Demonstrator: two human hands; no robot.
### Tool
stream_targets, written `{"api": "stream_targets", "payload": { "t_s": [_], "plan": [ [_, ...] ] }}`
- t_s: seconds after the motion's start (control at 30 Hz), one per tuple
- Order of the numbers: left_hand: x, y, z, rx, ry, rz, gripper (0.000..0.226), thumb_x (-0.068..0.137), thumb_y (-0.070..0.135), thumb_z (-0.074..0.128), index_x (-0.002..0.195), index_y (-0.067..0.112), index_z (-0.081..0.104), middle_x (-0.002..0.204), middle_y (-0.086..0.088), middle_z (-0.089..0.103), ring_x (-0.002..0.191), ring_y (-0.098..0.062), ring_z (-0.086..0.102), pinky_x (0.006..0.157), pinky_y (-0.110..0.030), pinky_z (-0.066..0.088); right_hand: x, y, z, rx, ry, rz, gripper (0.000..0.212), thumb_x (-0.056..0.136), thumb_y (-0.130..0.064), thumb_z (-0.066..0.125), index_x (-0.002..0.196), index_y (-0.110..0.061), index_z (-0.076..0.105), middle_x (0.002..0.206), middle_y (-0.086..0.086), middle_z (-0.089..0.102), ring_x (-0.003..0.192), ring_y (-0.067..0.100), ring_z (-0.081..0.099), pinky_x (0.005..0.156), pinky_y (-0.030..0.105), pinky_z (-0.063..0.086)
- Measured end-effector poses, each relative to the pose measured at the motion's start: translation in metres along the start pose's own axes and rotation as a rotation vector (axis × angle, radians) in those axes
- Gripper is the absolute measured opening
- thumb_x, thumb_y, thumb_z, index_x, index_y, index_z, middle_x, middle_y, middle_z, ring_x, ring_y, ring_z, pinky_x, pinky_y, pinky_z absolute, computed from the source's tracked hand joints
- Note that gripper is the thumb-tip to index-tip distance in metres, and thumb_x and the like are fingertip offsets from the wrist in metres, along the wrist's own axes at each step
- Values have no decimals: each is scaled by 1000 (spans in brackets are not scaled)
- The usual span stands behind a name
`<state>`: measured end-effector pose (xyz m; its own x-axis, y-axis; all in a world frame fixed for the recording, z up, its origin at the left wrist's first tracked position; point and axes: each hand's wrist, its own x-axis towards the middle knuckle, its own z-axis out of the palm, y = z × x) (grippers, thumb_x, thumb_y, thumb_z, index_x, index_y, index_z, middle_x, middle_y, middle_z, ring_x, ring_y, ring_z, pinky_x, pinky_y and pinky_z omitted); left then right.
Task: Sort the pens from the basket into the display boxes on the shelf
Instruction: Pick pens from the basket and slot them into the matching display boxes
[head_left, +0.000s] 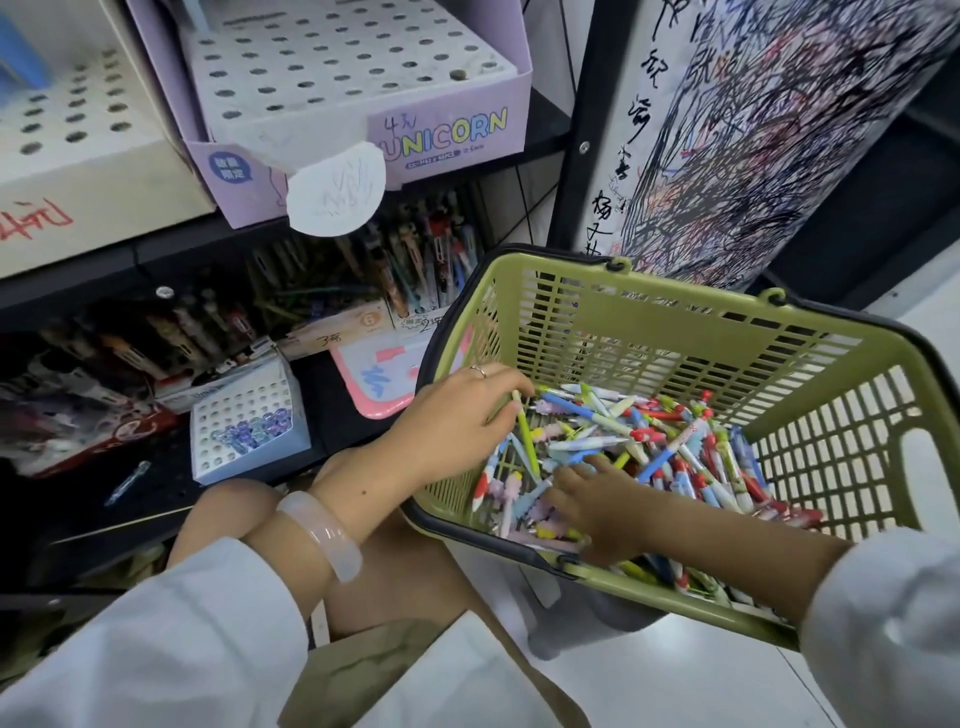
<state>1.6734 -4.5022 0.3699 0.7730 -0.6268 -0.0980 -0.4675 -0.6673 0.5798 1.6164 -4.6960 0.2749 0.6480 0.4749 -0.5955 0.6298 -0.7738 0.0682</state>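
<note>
Gripping a near-upright green pen (525, 435), left hand (457, 415).

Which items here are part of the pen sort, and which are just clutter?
Job: green basket; loose pens; yellow-green pen held by left hand; right hand; Unicorn box; small holed box.

Clutter: scribbled test paper; pink board; stray pen.

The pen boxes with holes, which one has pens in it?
The small blue box on the lower shelf; purple-topped pens stand in it. The Unicorn box looks empty.
</note>
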Motion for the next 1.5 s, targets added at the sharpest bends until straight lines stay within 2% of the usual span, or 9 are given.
{"api": "stream_targets", "payload": {
  "t_s": [0.17,0.4,0.63,0.77,0.87,1.03,1.17,1.3,1.5],
  "plan": [
    [-1,0,0,-1,0,-8,25,97,23,41,118,22,54,125,6,53,116,-14,47,94,-39,42,25,-17,-4,-236,-65,64,81,84,-38,60,143,-2,18,138,28,31,125,40,34,104,49,27],
    [-1,1,0,-7,13,-9,25,97,23,41,118,22,55,124,7,54,116,-14,48,94,-38,42,26,-14,-2,-39,-28,91,67,88,-39,57,137,-4,26,132,22,40,119,36,41,96,44,34],
    [-2,-1,0,-7,6,-4,25,97,22,41,118,21,55,123,6,55,115,-14,48,94,-39,42,36,-23,-19,-78,-254,62,62,87,-19,61,139,-5,30,139,20,28,121,39,43,98,47,41],
    [-1,-1,0,-3,15,1,25,97,22,41,118,21,55,124,5,55,116,-14,48,94,-39,42,36,-7,-38,79,-394,-25,71,83,-24,66,142,-8,30,140,15,29,117,31,46,75,32,42],
    [-1,-2,0,-2,19,10,26,97,22,41,118,20,55,123,5,55,116,-14,48,94,-38,43,33,7,-41,240,-410,-20,68,83,-22,67,141,-12,30,131,16,44,96,29,54,57,27,41],
    [0,-4,-2,-37,17,22,25,97,22,41,118,20,56,121,4,56,113,-14,49,93,-36,43,26,13,-25,357,-209,20,65,80,-28,68,137,-18,37,122,11,50,107,28,52,80,34,44],
    [4,-1,-2,-143,65,-12,25,96,19,44,119,20,55,118,4,58,103,-14,55,89,-30,44,0,42,-28,697,84,140,34,77,-11,68,103,-22,49,93,1,58,82,19,57,64,22,47],
    [17,8,3,-403,156,-145,25,95,14,46,117,25,52,111,9,56,96,-7,54,74,-7,41,-30,63,-40,1282,414,260,27,78,7,61,85,-15,48,75,2,51,60,9,51,53,17,44],
    [41,41,22,-592,-211,-287,68,89,39,57,144,25,20,143,0,36,121,-14,40,90,-26,34,-47,69,-77,1868,728,282,18,86,8,52,85,-10,48,78,5,49,67,13,52,54,20,51]
  ]
}}
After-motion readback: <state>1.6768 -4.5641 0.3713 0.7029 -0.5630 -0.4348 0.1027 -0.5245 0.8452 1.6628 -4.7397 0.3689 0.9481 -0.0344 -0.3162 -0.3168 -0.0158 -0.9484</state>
